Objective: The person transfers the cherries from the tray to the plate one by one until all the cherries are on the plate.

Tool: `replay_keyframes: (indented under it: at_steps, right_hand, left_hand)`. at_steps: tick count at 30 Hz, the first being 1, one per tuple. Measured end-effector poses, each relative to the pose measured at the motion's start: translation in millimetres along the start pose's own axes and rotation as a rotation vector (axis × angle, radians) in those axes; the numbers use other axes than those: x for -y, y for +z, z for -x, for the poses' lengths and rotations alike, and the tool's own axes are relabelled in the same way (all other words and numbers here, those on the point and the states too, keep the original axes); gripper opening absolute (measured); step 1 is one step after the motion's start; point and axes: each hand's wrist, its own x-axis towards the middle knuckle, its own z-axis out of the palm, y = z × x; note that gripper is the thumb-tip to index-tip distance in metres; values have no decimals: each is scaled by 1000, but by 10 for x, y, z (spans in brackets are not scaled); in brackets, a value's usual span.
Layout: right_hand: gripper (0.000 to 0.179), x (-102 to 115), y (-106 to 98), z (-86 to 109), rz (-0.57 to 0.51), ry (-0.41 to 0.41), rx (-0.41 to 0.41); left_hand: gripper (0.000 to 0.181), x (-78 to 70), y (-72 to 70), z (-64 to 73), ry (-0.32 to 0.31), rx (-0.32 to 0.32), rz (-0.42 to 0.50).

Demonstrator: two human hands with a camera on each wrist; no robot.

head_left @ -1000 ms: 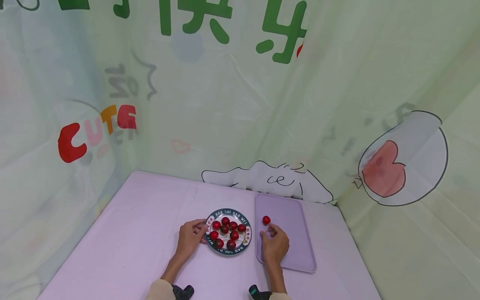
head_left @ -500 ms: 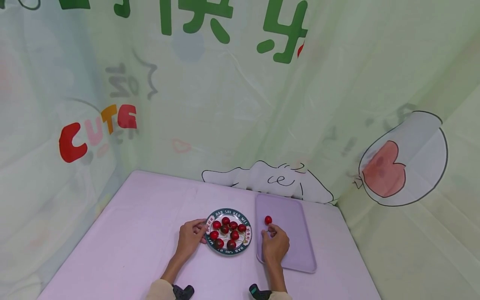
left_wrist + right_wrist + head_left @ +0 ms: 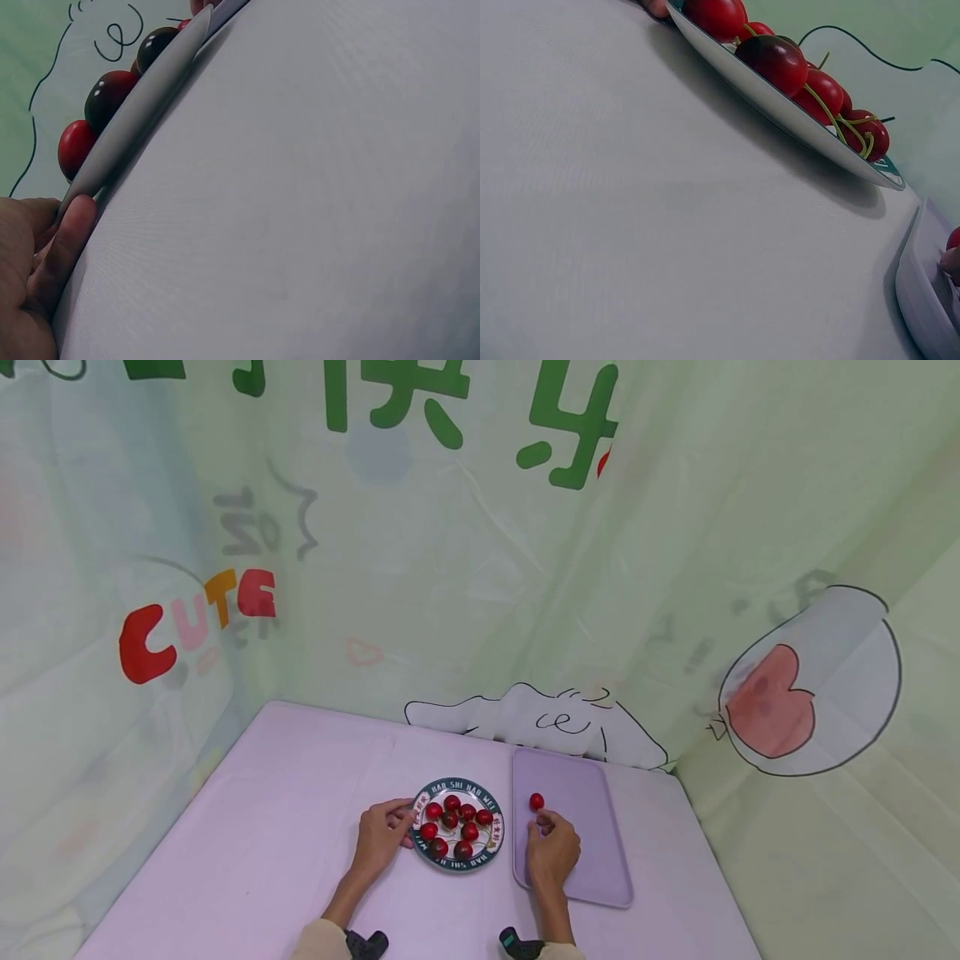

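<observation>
A round plate [image 3: 494, 852] with a dark green lettered rim holds several dark red cherries [image 3: 469, 832]; green stems show in the right wrist view. My left hand [image 3: 380, 835] grips the plate's left rim. In the left wrist view, its fingers [image 3: 73, 232] lie against the rim's edge. My right hand [image 3: 553, 850] is over the left part of a lavender tray [image 3: 600, 835], its fingers bent. Just beyond its fingertips a single cherry [image 3: 536, 802] lies on the tray. Whether these fingers pinch its stem is too small to tell; in the right wrist view they are mostly cut off.
Both plate and tray stand on a pale pink-covered table [image 3: 300, 793], the tray to the right of the plate. A printed curtain [image 3: 450, 568] hangs behind the table and at its sides. Each wrist wears a dark device.
The single cherry on the tray has shifted slightly right, and my right hand has moved very slightly with it. My left hand and the plate stay where they were.
</observation>
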Motion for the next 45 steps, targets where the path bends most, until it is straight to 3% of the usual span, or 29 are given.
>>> replay_keyframes:
  at_steps: [11,34,45]
  right_hand:
    - [14,29,-46,7,-23,-37,-67]
    - [14,8,-104,23,-161,51,-144]
    - [13,35,-176,-27,-236,16,-160]
  left_hand:
    - [34,7,-3,-11,4,1,7]
    - [34,16,8,-26,-5,-1,-12]
    - [34,25,11,-11,-7,1,2]
